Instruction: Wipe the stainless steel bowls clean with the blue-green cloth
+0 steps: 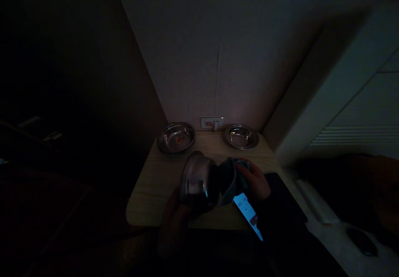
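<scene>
The room is very dark. My left hand (174,219) grips a shiny steel bowl (198,181), tilted on its side above the front of a small light wooden table (156,181). My right hand (254,179) is closed on a bluish cloth (232,177), pressing it against the bowl's open side. A lit phone screen (247,212) shows at my right wrist. Two more steel bowls stand upright at the back of the table, one on the left (176,137) and one on the right (241,136).
A white wall socket (212,123) with a plug sits between the two back bowls. White cabinet or door panels (343,102) rise on the right. A dark flat object (280,189) lies at the table's right edge. The left side is nearly black.
</scene>
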The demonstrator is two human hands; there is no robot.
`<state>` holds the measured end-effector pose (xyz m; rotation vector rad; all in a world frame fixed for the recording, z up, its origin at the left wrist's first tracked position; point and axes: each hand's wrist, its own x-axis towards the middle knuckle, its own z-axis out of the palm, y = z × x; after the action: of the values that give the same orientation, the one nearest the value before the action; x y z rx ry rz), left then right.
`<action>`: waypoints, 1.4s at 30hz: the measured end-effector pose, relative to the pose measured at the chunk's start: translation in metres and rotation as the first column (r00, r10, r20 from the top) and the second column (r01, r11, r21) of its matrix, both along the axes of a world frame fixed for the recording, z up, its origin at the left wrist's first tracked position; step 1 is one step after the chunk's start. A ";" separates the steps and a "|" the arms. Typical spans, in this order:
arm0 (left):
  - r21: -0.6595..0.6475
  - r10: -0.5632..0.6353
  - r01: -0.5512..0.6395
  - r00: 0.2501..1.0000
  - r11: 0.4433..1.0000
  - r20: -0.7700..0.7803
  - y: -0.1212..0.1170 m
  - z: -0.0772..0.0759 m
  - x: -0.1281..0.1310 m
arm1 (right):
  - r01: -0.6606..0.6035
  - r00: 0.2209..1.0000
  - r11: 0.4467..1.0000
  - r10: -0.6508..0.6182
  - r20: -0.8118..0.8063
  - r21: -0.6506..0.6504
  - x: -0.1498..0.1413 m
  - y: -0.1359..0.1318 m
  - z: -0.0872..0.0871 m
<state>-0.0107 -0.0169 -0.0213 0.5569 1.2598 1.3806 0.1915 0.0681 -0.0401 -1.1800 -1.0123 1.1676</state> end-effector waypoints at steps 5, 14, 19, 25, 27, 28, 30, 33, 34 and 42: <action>-0.030 0.097 -0.095 0.994 0.995 0.056 0.005 0.002 0.004 | 0.034 0.992 0.993 -0.047 -0.115 -0.114 -0.006 -0.005 -0.002; -0.080 0.079 -0.091 0.987 0.993 -0.138 0.007 0.007 0.004 | 0.071 0.993 0.997 -0.069 0.095 -0.021 -0.010 -0.014 0.010; -0.070 0.043 -0.049 0.995 0.996 -0.087 0.005 0.006 0.004 | 0.079 0.978 0.995 -0.088 0.187 0.053 -0.010 -0.018 0.012; -0.102 0.036 -0.035 0.999 0.994 0.011 0.007 0.009 0.012 | 0.064 0.930 0.979 -0.129 0.344 0.193 -0.020 -0.019 0.009; -0.092 0.019 -0.016 0.999 0.996 0.033 0.009 0.010 0.014 | -0.013 0.911 0.950 -0.118 0.396 0.311 -0.027 -0.022 0.009; -0.083 0.019 -0.015 0.999 0.996 0.038 0.010 0.011 0.015 | -0.065 0.896 0.923 -0.113 0.430 0.379 -0.031 -0.026 0.009; -0.081 0.038 -0.036 0.999 0.996 0.020 0.011 0.013 0.015 | -0.199 0.855 0.844 -0.098 0.509 0.498 -0.037 -0.034 0.011; -0.110 0.087 -0.090 0.996 0.990 -0.028 0.010 0.016 0.016 | -0.422 0.783 0.715 -0.023 0.621 0.558 -0.041 -0.041 0.019; -0.124 0.090 -0.093 0.995 0.988 -0.030 0.010 0.016 0.017 | -0.445 0.773 0.696 -0.020 0.634 0.564 -0.041 -0.042 0.022; -0.064 0.049 -0.055 0.995 0.996 -0.092 0.009 0.005 0.016 | -0.533 0.723 0.610 -0.032 0.690 0.586 -0.055 -0.034 0.024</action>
<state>0.0054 -0.0075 -0.0158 0.5494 1.3964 1.3644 0.1365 0.0338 -0.0160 -0.7067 -2.0489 0.3648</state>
